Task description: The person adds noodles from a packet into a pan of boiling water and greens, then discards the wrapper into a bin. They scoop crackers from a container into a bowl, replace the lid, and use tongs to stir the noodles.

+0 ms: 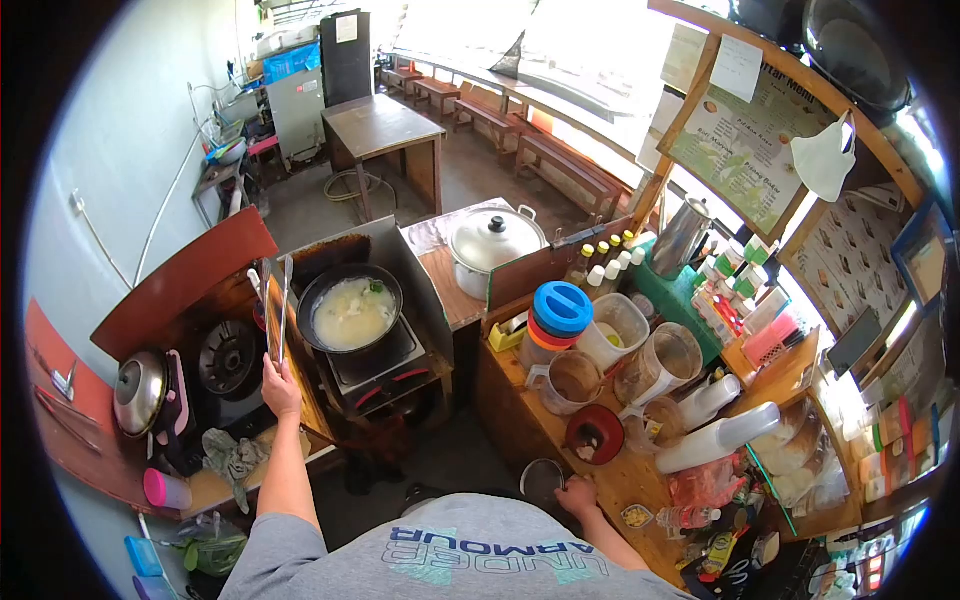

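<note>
My left hand [281, 388] is closed around long metal tongs [284, 310], which point upward beside the stove. To their right, a black wok [394, 290] with pale, cloudy liquid and a bit of green in it sits on a gas stove [378, 365]. Low at the wooden counter's edge is my right hand [577, 496], its fingers curled next to a round dark container [542, 480]; whether it grips the container's rim or handle is too small to tell. A red bowl [594, 434] stands on the counter above it.
A lidded pot [494, 240] stands behind the stove. Plastic tubs, a blue-lidded jug [562, 309], bottles and stacked cups [720, 437] crowd the right counter [625, 490]. At left are a second burner [232, 357], a grey cloth [236, 458] and a domed lid [141, 392].
</note>
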Demonstrator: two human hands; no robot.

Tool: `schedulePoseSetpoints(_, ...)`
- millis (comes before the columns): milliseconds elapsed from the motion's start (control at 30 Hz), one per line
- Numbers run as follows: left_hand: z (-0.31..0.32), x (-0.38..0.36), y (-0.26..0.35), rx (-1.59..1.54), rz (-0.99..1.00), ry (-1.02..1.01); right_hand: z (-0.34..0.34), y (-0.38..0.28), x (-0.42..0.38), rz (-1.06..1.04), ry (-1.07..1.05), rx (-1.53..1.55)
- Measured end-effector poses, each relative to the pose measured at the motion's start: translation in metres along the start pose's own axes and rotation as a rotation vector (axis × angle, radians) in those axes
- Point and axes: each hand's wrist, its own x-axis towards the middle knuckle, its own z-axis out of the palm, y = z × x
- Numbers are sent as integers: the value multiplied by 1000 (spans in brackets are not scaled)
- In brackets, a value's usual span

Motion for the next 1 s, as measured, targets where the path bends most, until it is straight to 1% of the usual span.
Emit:
schedulePoseSetpoints(100,0,0,-1,-3,-8,-7,-1,-1,0,-15,5,-9)
schedulePoseSetpoints(167,0,0,-1,0,-14,-13,-9,-6,-1,24,1,-2)
schedulePoseSetpoints(400,1,1,-3,21,-20,-18,-4,-3,0,32,-26,16)
schedulePoseSetpoints(600,2,1,-2,33,-26,-23,-6,-5,-1,37,-32,-33)
schedulePoseSetpoints(700,4,2,-6,36,-21,-22,-16,-9,-1,36,-60,-25)
schedulePoseSetpoints(767,4,2,-6,38,-14,-15,-33,-19,-1,94,-170,1)
schedulePoseSetpoints(1000,2,1,-2,28,-39,-26,-20,-12,0,67,-141,-26)
